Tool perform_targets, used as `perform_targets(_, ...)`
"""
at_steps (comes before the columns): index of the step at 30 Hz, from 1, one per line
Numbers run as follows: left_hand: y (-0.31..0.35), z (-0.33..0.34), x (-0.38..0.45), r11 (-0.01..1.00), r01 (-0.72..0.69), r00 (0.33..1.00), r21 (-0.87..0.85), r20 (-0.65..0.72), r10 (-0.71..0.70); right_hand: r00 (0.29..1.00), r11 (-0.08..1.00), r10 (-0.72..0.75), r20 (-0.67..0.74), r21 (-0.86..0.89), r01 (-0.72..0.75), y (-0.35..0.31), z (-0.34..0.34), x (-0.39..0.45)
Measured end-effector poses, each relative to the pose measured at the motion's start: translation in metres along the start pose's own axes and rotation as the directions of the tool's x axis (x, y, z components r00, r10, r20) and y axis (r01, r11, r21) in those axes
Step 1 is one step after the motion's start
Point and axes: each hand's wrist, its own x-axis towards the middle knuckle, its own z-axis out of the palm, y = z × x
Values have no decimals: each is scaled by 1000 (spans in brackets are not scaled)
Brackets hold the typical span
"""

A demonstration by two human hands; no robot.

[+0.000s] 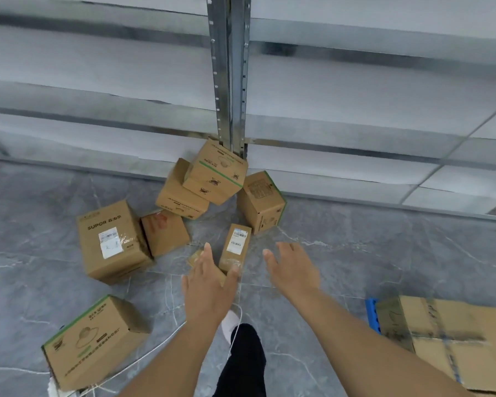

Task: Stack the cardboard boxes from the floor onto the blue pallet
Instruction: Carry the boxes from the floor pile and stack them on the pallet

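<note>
Two bare hands, left hand (209, 285) and right hand (291, 267), reach with fingers spread, holding nothing, toward the narrow labelled brown cardboard box (235, 247) on the grey floor (355, 253). It looks light and stiff; take its long sides.

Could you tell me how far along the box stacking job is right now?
Done: flat cardboard boxes already lie on the blue pallet. In hand: nothing yet; the left hand and right hand reach, open, toward the narrow labelled box. Left: that box, the SUPOR box, the green-striped box and the pile by the shelf post.
</note>
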Motion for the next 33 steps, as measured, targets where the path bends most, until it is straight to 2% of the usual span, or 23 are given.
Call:
perform_targets(6, 13, -9, 116, 998, 54, 998, -32, -16, -55, 999, 999, 14, 51, -47, -11, -34, -16, 109)
perform_targets(15, 19, -8, 262, 999, 40, 999, -21, 8, -40, 999, 999, -10, 43, -32, 12, -72, -11, 257)
perform_targets(23, -6, 43, 374, 990, 134, 991, -52, 11, -134, 995, 994, -33, 92, -104, 43, -58, 41, 390)
perform_targets(33, -34, 109, 526, 989, 148, 985, -26, -86, -150, 984, 996, 73, 161, -55, -65, -34, 120, 536)
